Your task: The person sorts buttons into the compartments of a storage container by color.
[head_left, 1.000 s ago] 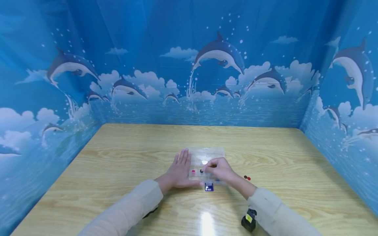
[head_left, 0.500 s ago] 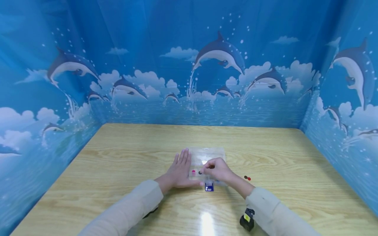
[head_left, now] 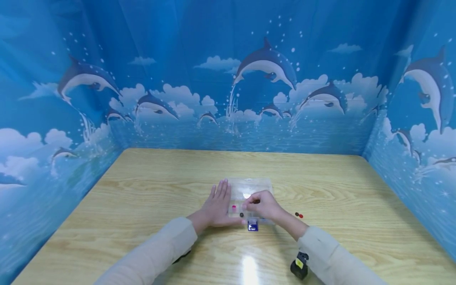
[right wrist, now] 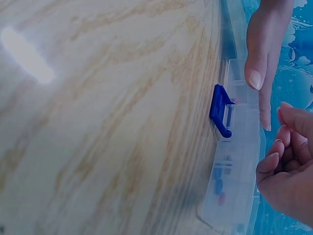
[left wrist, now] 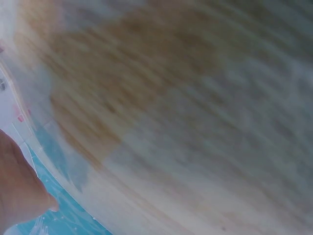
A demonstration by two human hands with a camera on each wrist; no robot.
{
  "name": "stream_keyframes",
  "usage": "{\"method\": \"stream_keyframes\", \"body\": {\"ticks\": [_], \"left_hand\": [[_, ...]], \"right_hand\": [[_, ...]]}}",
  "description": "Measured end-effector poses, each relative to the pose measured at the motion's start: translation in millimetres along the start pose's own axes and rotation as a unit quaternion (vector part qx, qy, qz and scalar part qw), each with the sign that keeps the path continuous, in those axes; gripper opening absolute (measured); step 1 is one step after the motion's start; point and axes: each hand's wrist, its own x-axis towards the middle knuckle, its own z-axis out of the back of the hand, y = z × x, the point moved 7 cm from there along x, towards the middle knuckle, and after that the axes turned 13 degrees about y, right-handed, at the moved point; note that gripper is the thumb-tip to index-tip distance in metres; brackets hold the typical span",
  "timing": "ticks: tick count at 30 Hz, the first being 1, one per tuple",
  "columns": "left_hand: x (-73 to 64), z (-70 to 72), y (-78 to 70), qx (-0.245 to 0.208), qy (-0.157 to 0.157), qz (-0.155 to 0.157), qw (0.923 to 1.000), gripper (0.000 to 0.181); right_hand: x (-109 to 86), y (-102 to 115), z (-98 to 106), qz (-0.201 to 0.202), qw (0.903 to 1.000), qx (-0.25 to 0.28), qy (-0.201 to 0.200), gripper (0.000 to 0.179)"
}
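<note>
A clear plastic compartment box lies open on the table, its lid toward the back. My left hand lies flat along its left side, fingers straight, thumb along the front edge. Over the box is my right hand, fingers curled, thumb and fingertips close together; nothing shows between them in the right wrist view. A small round black piece rests in the front part of the box, apart from the right fingertips. Behind it, to the left, sits a pink piece. The blue latch juts from the front edge.
A small black piece and a red piece lie together on the wooden table, right of the box. Blue and red pieces show through the box wall in the right wrist view. A dolphin-print curtain surrounds the table.
The black piece was at my right fingertips; now it lies nearer the front of the box, away from them. My right hand shifted slightly left, then back right. The left hand stayed still.
</note>
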Motion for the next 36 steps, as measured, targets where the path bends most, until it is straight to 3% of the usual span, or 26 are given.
{"method": "stream_keyframes", "body": {"ticks": [8, 20, 36], "left_hand": [[1.3, -1.4, 1.5, -0.005, 0.007, 0.006, 0.9999, 0.118], [0.9, -0.6, 1.2, -0.004, 0.01, 0.008, 0.9999, 0.118], [0.1, 0.2, 0.7, 0.004, 0.009, 0.009, 0.9999, 0.118]], "right_hand": [[-3.4, -2.8, 11.2, -0.028, 0.9989, 0.006, -0.038, 0.006], [-14.5, -8.3, 21.4, -0.021, 0.9978, 0.015, -0.062, 0.009], [-29.1, -17.5, 32.1, -0.023, 0.9976, 0.022, -0.061, 0.014]]}}
